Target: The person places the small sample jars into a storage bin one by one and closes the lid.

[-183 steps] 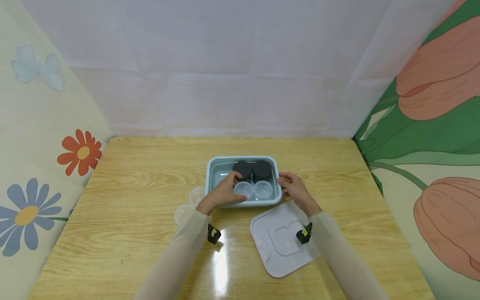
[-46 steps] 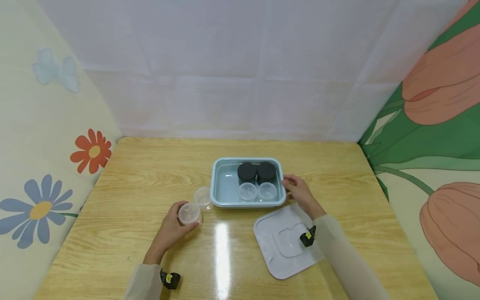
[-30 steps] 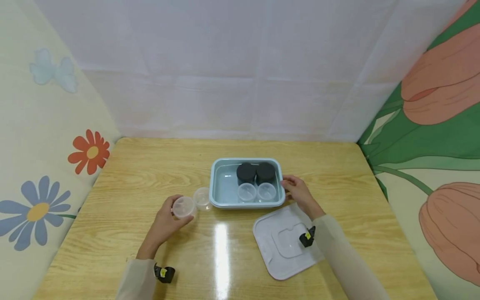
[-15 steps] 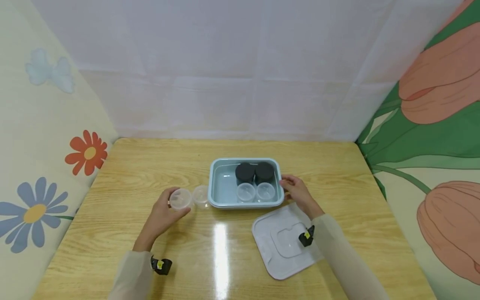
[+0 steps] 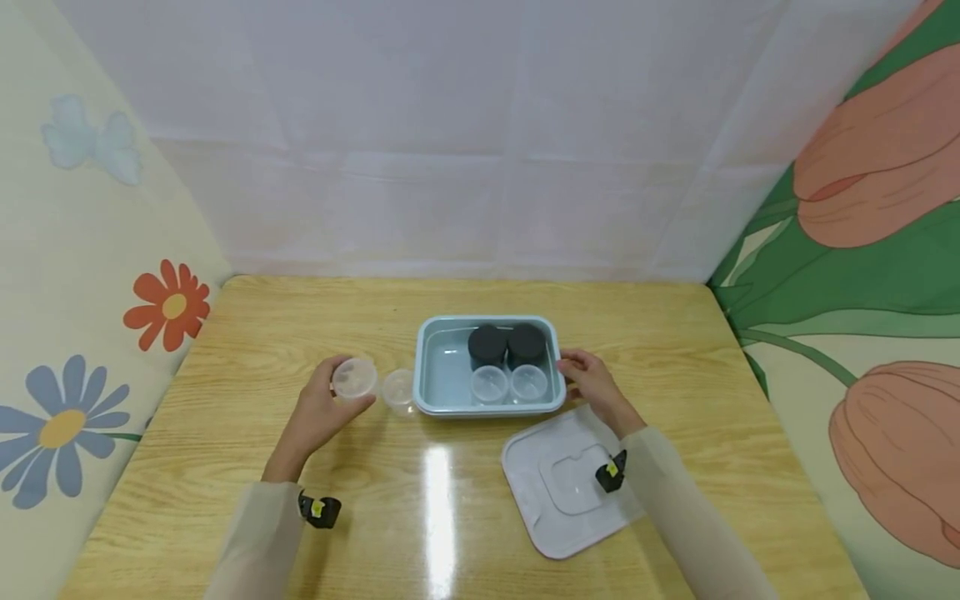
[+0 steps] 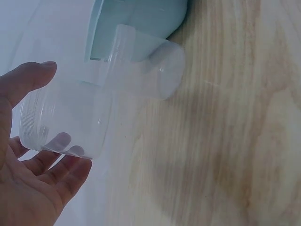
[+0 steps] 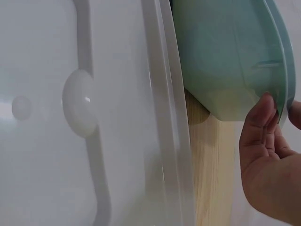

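Note:
My left hand [image 5: 318,410] grips a clear plastic jar [image 5: 355,379] with a ribbed translucent lid, thumb on one side and fingers on the other. In the left wrist view, the gripped jar [image 6: 66,120] appears close to a second clear jar [image 6: 146,63], which stands on the table just left of the light blue box [image 5: 450,412]. My right hand [image 5: 596,385] pinches that box's right rim [image 7: 283,56]. Inside the box, two black-lidded jars [image 5: 507,344] sit at the back right, with two clear-lidded jars [image 5: 508,384] in front of them.
A whitish box lid [image 5: 573,483] lies flat on the wooden table [image 5: 255,358], in front of the box and below my right forearm. White cloth [image 5: 420,208] hangs behind the table. Flower-patterned panels [image 5: 885,300] flank it.
My left hand has left the clear-lidded jars in the box and taken hold of a jar to its left. Lately that jar has moved leftward and farther back. My right hand stays at the rim.

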Tool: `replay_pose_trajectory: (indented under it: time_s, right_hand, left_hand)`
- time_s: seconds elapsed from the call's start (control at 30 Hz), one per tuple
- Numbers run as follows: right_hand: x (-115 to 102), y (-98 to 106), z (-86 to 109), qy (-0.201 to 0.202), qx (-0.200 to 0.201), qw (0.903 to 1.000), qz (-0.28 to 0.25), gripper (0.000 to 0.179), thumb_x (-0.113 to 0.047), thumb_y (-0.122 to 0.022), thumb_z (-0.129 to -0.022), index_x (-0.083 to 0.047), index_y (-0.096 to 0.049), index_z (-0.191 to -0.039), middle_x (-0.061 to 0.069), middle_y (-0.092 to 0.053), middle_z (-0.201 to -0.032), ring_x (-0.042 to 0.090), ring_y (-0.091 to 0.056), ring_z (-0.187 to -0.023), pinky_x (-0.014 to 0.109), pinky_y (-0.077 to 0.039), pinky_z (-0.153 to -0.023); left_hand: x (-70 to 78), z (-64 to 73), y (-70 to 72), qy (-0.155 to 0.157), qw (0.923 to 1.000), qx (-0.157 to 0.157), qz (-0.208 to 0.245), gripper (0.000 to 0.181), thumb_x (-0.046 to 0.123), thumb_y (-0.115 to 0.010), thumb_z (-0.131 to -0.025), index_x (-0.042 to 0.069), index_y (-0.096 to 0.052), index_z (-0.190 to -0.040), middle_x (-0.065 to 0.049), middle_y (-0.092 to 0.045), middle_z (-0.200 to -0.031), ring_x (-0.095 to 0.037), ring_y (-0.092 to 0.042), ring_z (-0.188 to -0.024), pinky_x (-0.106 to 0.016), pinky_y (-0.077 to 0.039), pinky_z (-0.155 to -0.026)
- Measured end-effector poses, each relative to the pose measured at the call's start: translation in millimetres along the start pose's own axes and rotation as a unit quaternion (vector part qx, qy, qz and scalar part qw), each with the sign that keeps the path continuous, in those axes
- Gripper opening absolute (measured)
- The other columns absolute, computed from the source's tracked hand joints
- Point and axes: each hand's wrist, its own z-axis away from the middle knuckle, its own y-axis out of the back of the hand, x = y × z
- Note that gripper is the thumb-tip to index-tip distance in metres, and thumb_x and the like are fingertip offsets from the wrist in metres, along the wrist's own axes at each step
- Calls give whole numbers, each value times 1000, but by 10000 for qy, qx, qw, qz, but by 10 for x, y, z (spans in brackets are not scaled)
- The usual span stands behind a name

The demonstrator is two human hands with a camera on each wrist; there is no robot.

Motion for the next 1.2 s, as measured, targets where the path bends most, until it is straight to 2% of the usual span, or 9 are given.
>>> replay_pose_trajectory:
  time_s: [0.27,0.4,0.83,1.2]
  right_hand:
    - [3,7,3,-21,4,10000,-31,38,-14,-50,-99,2,-48,-134,-1,-63,-96,8,-57,-75,25,-51,-62]
    - [-8,8,25,20,-11,10000,-22,39,-13,-50,-99,3,-47,-134,-2,-62,-94,8,-57,-74,25,-51,-62]
    - [1,14,36,-11,4,10000,45,39,-15,-49,-99,2,-47,-135,8,-63,-106,8,-57,-75,25,-50,-63]
    - [12,12,16,59,-25,10000,4,40,-16,-49,-99,2,-46,-135,9,-63,-107,7,-57,-76,25,-51,-64]
  left_hand:
    - [79,-122,21,-44,10000,-16,-22,73,21,-71,-85,-4,-31,-141,-28,-42,-135,-41,-45,-121,-57,-41,-98]
    - [172,-192,-9,-14,10000,-88,21,75,24,-71,-85,-2,-30,-143,-27,-39,-139,-41,-43,-125,-57,-40,-100]
    - [479,-494,-187,-2,9990,-410,197,76,26,-71,-85,3,-29,-145,-23,-41,-140,-38,-47,-121,-55,-43,-98]
    - [674,-702,-373,-37,9973,-605,418,74,22,-71,-84,4,-31,-143,-21,-45,-135,-35,-49,-117,-52,-45,-95]
